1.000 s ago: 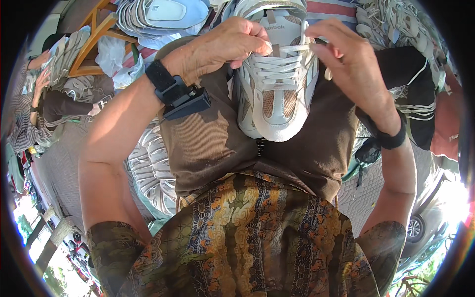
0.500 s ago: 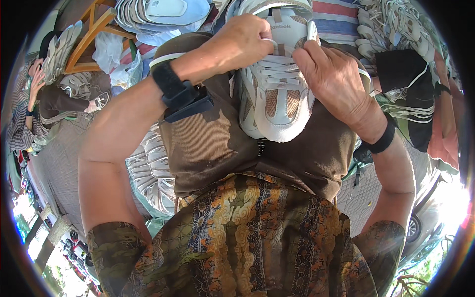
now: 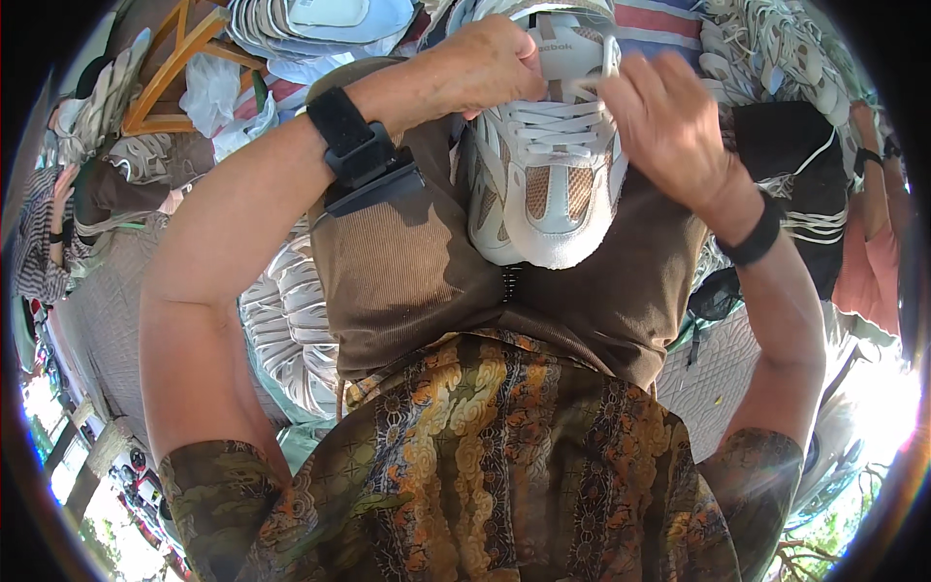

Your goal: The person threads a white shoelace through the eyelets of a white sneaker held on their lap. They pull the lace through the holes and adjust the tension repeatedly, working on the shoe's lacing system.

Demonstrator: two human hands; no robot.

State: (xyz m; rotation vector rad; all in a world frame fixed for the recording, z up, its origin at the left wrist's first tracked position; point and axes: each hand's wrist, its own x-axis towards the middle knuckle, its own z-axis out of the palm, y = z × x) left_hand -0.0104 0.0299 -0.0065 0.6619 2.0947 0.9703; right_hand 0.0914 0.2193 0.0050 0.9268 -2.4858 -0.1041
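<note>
A white sneaker (image 3: 543, 184) with tan mesh panels and white laces rests toe-down against my brown apron. My left hand (image 3: 480, 68) grips the shoe's upper left edge near the tongue; a black wrist device (image 3: 364, 160) sits on that forearm. My right hand (image 3: 669, 121) pinches a white lace (image 3: 606, 63) at the top right of the shoe. A black band circles my right wrist.
Heaps of white and grey sneakers (image 3: 291, 320) lie around my lap and along the top (image 3: 320, 24). A wooden chair frame (image 3: 170, 82) stands at upper left, a black shoe with white stripes (image 3: 805, 175) at right. A person in stripes (image 3: 39, 233) sits far left.
My right hand has moved left and up along the shoe, pulling the lace near the tongue. The left hand keeps its hold on the shoe.
</note>
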